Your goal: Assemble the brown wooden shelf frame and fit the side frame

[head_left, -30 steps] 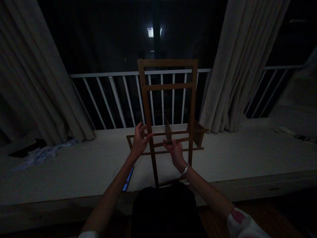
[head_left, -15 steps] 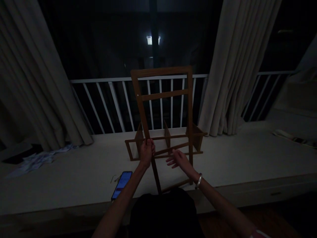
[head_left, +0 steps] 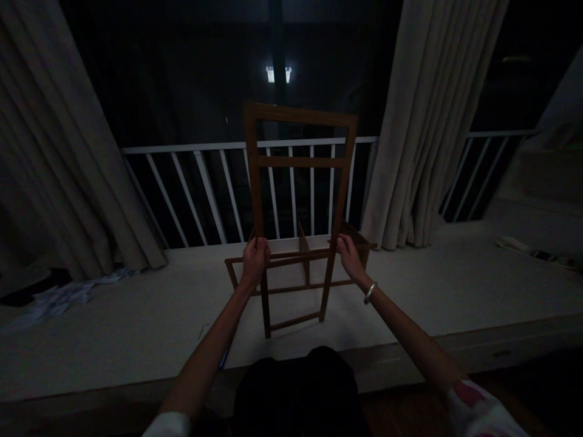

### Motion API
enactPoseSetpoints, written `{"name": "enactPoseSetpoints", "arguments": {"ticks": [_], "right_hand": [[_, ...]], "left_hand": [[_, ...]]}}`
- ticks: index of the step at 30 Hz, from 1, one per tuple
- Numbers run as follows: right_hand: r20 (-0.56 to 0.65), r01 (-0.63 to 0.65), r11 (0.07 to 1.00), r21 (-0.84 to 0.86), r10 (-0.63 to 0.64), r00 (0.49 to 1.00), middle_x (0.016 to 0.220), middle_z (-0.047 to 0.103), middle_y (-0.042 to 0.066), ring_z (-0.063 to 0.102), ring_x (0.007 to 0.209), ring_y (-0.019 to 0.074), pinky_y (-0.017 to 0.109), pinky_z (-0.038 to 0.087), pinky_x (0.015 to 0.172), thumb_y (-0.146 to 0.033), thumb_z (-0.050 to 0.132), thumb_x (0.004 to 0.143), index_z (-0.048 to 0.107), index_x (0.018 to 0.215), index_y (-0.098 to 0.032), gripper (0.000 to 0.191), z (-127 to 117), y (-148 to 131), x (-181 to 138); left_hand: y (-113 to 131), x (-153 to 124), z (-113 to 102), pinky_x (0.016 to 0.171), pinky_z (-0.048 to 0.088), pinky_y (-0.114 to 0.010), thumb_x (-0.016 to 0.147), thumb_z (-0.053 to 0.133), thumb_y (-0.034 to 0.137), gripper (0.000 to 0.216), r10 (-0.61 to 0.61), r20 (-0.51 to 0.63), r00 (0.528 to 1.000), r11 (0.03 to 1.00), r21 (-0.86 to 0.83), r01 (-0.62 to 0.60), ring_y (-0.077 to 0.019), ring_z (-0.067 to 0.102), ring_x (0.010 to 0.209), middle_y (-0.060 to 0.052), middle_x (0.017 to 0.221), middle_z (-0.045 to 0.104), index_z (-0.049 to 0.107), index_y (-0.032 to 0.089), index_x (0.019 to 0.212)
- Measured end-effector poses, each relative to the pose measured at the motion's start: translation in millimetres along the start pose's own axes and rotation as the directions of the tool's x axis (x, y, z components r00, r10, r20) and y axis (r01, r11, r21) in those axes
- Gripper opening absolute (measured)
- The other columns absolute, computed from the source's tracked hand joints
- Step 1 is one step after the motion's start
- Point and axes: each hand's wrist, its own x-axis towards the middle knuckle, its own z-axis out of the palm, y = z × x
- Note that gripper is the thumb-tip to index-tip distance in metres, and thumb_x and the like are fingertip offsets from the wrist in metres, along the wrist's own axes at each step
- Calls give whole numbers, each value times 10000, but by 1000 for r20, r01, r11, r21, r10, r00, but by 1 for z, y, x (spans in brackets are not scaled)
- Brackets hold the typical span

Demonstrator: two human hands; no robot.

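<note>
I hold a tall wooden ladder-like frame (head_left: 298, 162) upright over a pale window ledge (head_left: 136, 315). My left hand (head_left: 254, 260) is closed round its left upright. My right hand (head_left: 350, 255), with a silver bangle on the wrist, grips the right upright at about the same height. Behind the frame, a second wooden piece (head_left: 355, 240) with upright dividers and long rails lies on the ledge.
A white railing (head_left: 195, 182) runs along the dark window behind the ledge, with pale curtains (head_left: 432, 121) on both sides. Crumpled papers (head_left: 68, 294) lie at the ledge's left, a flat item (head_left: 532, 250) at its right. A dark shape (head_left: 296, 388) fills the bottom centre.
My right hand went from open beside a rail to gripping the right upright. The frame has been lifted and straightened from its tilt. The phone on the ledge is now hidden behind my left forearm.
</note>
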Motion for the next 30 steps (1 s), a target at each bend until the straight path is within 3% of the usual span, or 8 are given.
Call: {"name": "enactPoseSetpoints", "arguments": {"ticks": [4, 9, 17, 30], "right_hand": [[25, -71, 983, 167, 68, 997, 930, 628, 36, 552, 933, 158, 336, 408, 847, -548, 338, 803, 484, 1021, -224, 417, 23, 8, 6], [115, -178, 925, 336, 147, 982, 685, 631, 16, 605, 678, 154, 304, 466, 684, -620, 323, 766, 524, 868, -209, 468, 41, 10, 12], [136, -189, 909, 372, 147, 980, 450, 442, -52, 516, 468, 113, 247, 430, 541, -653, 355, 732, 484, 681, -208, 466, 52, 8, 11], [169, -196, 923, 331, 146, 975, 466, 305, -62, 384, 422, 86, 220, 349, 446, -646, 329, 751, 410, 606, -213, 464, 66, 11, 13]], "left_hand": [[-3, 4, -6, 318, 193, -120, 779, 469, 458, 301, 11, 22, 1000, 1000, 14, -11, -18, 266, 354, 77, 475, 305, 433, 169, 705], [-10, 12, -18, 314, 181, -121, 765, 480, 476, 325, -4, 6, 1000, 1000, -18, 5, -18, 252, 343, 81, 464, 281, 424, 168, 676], [-16, 19, -31, 316, 173, -121, 775, 471, 470, 335, -17, 16, 1000, 997, -73, 19, -15, 233, 339, 84, 450, 261, 414, 162, 655], [-25, 22, -48, 319, 169, -130, 779, 461, 482, 351, -8, 9, 1000, 994, -110, 9, -16, 246, 337, 82, 456, 270, 390, 165, 646]]}}
